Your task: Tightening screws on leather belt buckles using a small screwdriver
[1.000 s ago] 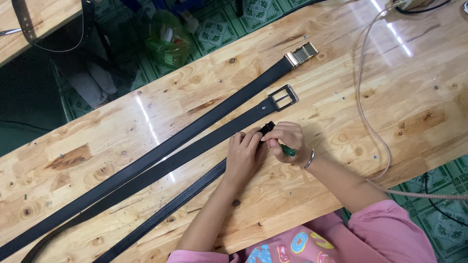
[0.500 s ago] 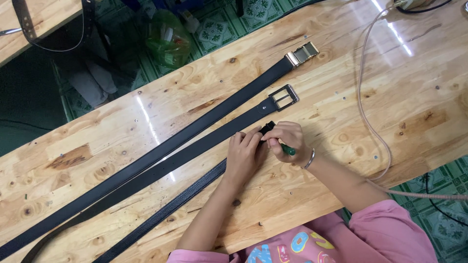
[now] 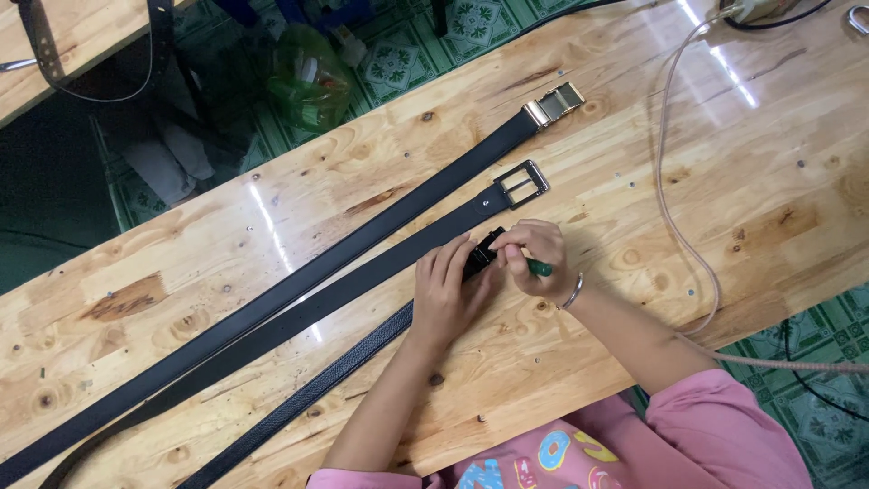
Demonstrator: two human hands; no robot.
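Fingertips of the left hand (image 3: 445,294) pressed flat and close together on the near end of the textured belt (image 3: 308,397), pinning its black tip (image 3: 480,257) to the wooden table (image 3: 634,163). Fingers of the right hand (image 3: 536,254) curled tight around a green-handled tool (image 3: 539,268), working end hidden under the knuckles, so cannot tell whether it touches the tip. A thin bracelet (image 3: 572,292) on that wrist.

Taking the pinned tip as landmark: just beyond it, a smooth black belt with a silver frame buckle (image 3: 520,183). Farther beyond, a second black belt with a gold clamp buckle (image 3: 557,103), both running parallel and down-left off the table edge. Well to the right of the tip, a pale cord (image 3: 674,226) looping across the wood. Beyond the far table edge, a green bag (image 3: 308,81) on the tiled floor.

Likely risks, as judgement only: tool slipping off the small tip and jabbing the left fingertips, given how close the 2 hands sit; strap sliding on the glossy wood if left pressure eases; a slip scratching the neighbouring belt lying just beside.
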